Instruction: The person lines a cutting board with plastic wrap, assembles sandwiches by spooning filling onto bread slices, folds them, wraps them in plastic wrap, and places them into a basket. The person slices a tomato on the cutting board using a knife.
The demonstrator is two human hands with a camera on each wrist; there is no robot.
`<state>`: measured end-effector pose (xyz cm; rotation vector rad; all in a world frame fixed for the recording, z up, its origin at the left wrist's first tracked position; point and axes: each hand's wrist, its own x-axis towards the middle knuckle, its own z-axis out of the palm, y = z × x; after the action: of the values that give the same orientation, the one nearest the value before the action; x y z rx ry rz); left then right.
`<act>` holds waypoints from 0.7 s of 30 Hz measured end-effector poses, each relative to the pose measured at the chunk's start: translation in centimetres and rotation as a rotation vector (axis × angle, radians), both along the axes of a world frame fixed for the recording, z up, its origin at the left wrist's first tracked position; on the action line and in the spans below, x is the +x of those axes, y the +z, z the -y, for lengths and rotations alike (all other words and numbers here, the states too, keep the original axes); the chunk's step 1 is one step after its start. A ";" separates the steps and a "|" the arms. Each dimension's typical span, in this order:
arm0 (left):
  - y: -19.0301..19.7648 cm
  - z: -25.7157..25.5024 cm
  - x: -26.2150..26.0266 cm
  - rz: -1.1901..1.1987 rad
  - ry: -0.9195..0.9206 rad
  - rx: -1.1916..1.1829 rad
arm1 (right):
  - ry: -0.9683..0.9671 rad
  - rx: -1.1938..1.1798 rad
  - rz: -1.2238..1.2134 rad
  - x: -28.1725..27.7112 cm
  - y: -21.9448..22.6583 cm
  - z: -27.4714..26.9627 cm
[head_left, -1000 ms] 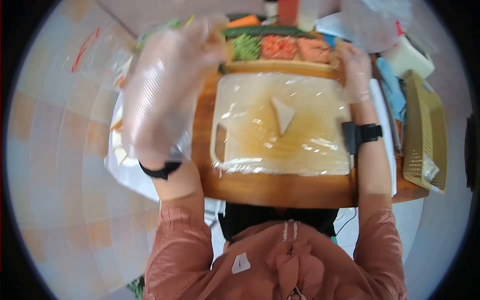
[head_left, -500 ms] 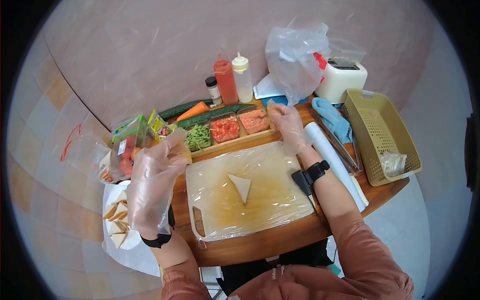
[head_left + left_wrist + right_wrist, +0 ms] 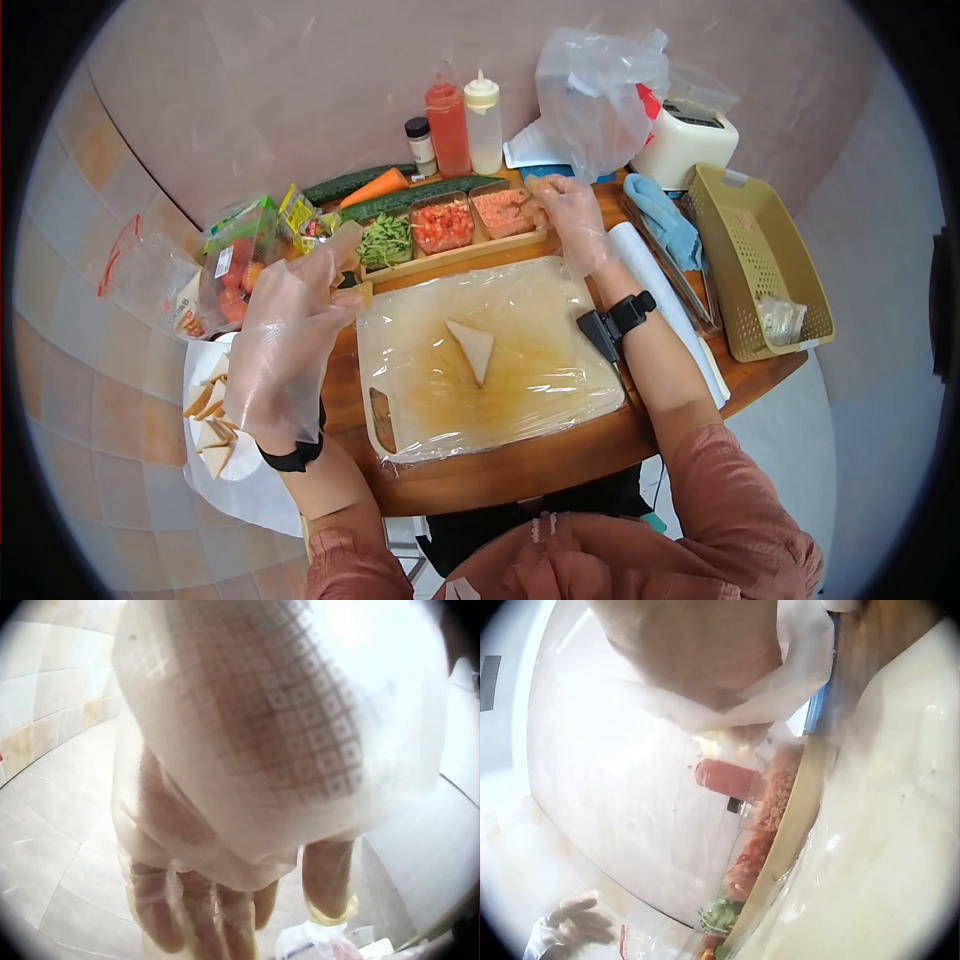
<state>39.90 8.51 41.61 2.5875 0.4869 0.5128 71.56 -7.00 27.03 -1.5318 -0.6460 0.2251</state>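
Note:
Both hands wear clear plastic gloves. My left hand (image 3: 285, 345) is raised left of the film-wrapped cutting board (image 3: 510, 415), fingers loosely bent and thumb apart, holding nothing. In the left wrist view, glove plastic covers much of the left hand (image 3: 232, 765). Over by the right end of the wooden tray (image 3: 440, 262), my right hand (image 3: 578, 225) has bent fingers beside the pink chopped filling (image 3: 505, 212); whether they grip anything is unclear. The tray also holds red pieces (image 3: 441, 225) and shredded greens (image 3: 387, 242). One white bread triangle (image 3: 473, 350) lies on the board.
Bread pieces (image 3: 212, 435) lie on white paper at left, below packaged tomatoes (image 3: 235, 280). Behind the tray are cucumbers, a carrot (image 3: 375, 187) and bottles (image 3: 447, 125). On the right stand a toaster (image 3: 685, 145) and basket (image 3: 765, 255), near a blue cloth (image 3: 665, 225) and white roll (image 3: 670, 310).
The head view has swung and shows more of the back wall than at first. My left hand has come down beside the board's left side; my right hand stays near the tray's right end.

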 end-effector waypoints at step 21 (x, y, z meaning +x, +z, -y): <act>-0.3 -0.2 0.0 0.032 0.000 0.157 | -0.042 0.086 -0.281 -0.4 1.1 0.5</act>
<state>39.87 8.70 41.32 2.7234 0.4523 0.6145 71.18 -7.47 28.15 -1.3975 -0.3961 0.3686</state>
